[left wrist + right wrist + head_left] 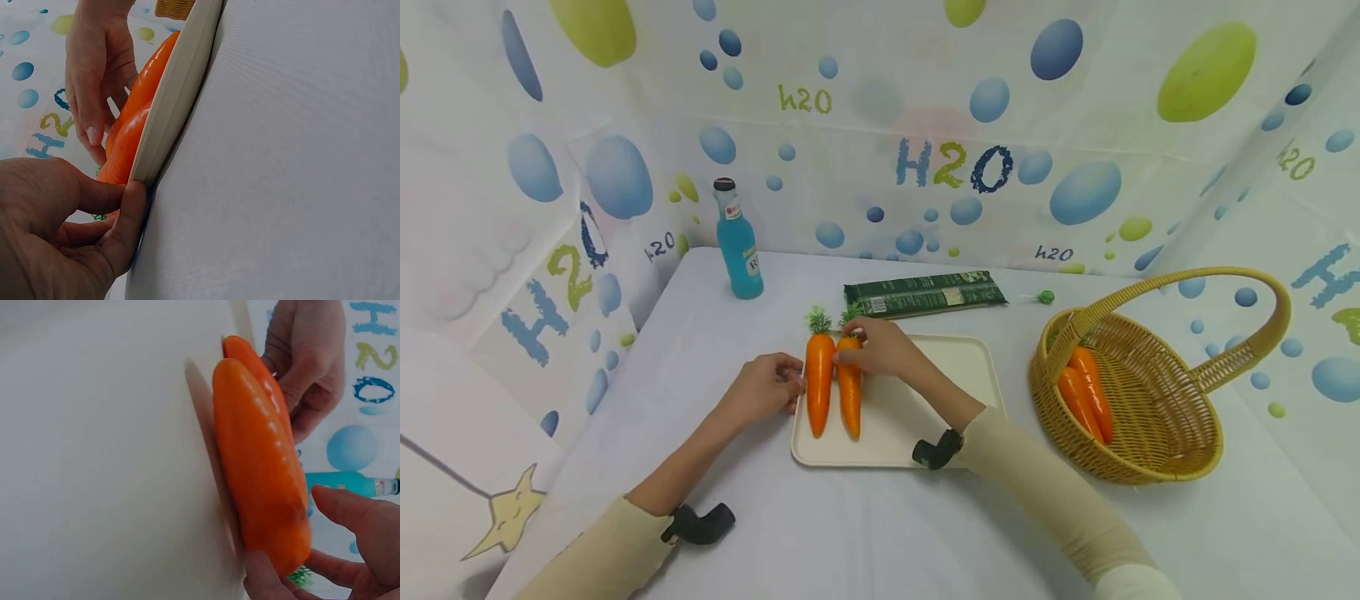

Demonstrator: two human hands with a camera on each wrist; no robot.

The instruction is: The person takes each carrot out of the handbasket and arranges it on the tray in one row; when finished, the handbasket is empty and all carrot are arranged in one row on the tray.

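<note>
Two orange carrots with green tops lie side by side on a cream tray (pixel 925 433), the left carrot (pixel 819 387) along its left edge. My left hand (pixel 767 385) is at that edge, and in the left wrist view its thumb and forefinger pinch the tray's rim (pixel 178 94). My right hand (pixel 880 346) reaches over the tray and holds the right carrot (pixel 851 392) near its leafy end. Seen from the right wrist, the fingers (pixel 340 569) curve about the thick end of the nearer carrot (pixel 256 450); the other carrot is partly hidden behind it.
A wicker basket (pixel 1150 467) with a tall handle stands to the right, holding two more orange carrots (pixel 1086 396). Behind the tray lie a dark green packet (pixel 925 294) and a green lollipop (pixel 1045 297). A blue bottle (pixel 740 246) stands at the back left.
</note>
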